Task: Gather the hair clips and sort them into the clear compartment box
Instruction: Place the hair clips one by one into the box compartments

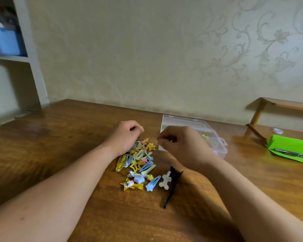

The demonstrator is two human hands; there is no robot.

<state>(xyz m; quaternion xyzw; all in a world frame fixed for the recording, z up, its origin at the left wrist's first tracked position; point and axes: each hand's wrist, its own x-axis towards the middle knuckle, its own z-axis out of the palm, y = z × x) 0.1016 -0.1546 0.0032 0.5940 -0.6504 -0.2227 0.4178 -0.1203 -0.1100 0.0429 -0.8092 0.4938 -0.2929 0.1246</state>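
We see bare wooden table point(59, 137) left of the heap of hair clips point(138, 161), the clear compartment box point(217, 147) just beside it on the right; the black clip point(171, 186) lies lengthwise toward us. Our left hand point(124, 135) curls loosely over the heap; the right hand point(180, 142) pinches something small, blurred.

Head camera looks forward and down, seemingly close, over the table point(59, 137).
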